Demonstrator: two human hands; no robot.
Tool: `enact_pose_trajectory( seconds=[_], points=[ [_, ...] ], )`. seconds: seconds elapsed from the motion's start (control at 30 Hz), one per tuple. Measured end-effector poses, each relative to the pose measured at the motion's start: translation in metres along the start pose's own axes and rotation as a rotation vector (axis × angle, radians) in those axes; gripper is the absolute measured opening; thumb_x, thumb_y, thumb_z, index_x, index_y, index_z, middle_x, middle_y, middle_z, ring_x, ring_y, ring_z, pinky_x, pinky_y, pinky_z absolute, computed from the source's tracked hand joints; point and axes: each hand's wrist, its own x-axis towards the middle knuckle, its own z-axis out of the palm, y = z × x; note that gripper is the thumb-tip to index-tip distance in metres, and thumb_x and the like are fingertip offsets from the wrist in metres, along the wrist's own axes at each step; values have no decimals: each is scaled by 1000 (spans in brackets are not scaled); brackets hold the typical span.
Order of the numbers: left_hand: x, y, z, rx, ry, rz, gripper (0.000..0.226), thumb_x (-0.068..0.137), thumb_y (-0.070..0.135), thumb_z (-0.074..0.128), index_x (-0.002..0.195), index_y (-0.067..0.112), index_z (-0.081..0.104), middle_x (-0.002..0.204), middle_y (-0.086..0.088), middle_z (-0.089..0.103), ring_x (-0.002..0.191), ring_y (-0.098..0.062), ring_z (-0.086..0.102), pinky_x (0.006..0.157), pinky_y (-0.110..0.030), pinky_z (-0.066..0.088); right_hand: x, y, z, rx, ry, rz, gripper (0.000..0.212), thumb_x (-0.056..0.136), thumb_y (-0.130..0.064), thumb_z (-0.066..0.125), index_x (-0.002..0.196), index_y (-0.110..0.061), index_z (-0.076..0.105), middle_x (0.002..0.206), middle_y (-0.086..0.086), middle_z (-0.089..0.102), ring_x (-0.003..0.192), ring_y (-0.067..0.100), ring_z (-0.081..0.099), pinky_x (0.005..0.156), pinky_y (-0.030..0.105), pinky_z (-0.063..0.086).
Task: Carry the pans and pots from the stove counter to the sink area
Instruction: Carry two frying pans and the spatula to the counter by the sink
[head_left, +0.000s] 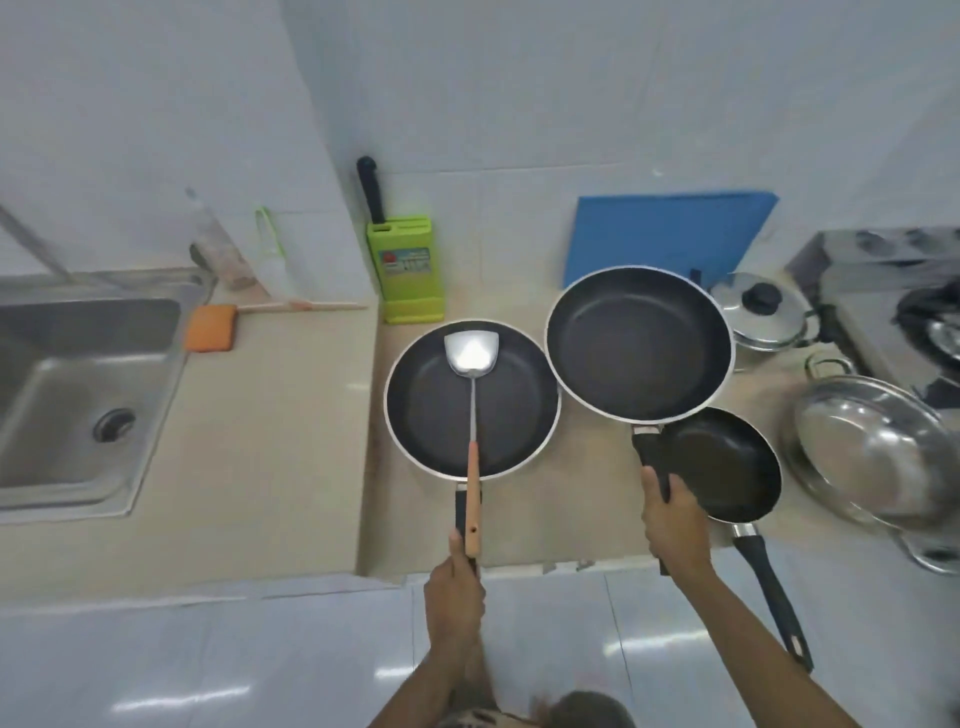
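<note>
Both bare forearms reach forward. The left hand (453, 587) makes a closed fist (thumb on top); the right hand (675, 525) clenches too, thumb stretched ahead of its fingers.

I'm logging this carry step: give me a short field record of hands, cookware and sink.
left hand: grips handle of frying pan with metal spatula lying in it
right hand: grips handle of larger frying pan
small frying pan: on counter, unheld
lidded pot: by stove
steel wok: on counter
sink: far left
</note>
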Motion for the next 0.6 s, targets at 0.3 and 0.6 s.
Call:
enact_pose_trajectory(
  seconds=[0.3,0.6],
  points=[
    [-50,-12,-25,-37,89,122,75,100,62,19,53,14,51,49,-5,60,41,-21,58,39,-26,42,-42,13,-45,34,-15,-114,37,106,-43,48,99,-7,58,93,25,68,87,45,66,81,59,59],
    [-108,-59,-80,-78,212,52,50,102,58,28,66,30,50,46,1,54,32,-10,49,29,-25,36,-88,7,-46,-6,-142,-310,35,105,-49,46,106,-16,57,75,5,59,74,39,64,72,54,60]
  ],
)
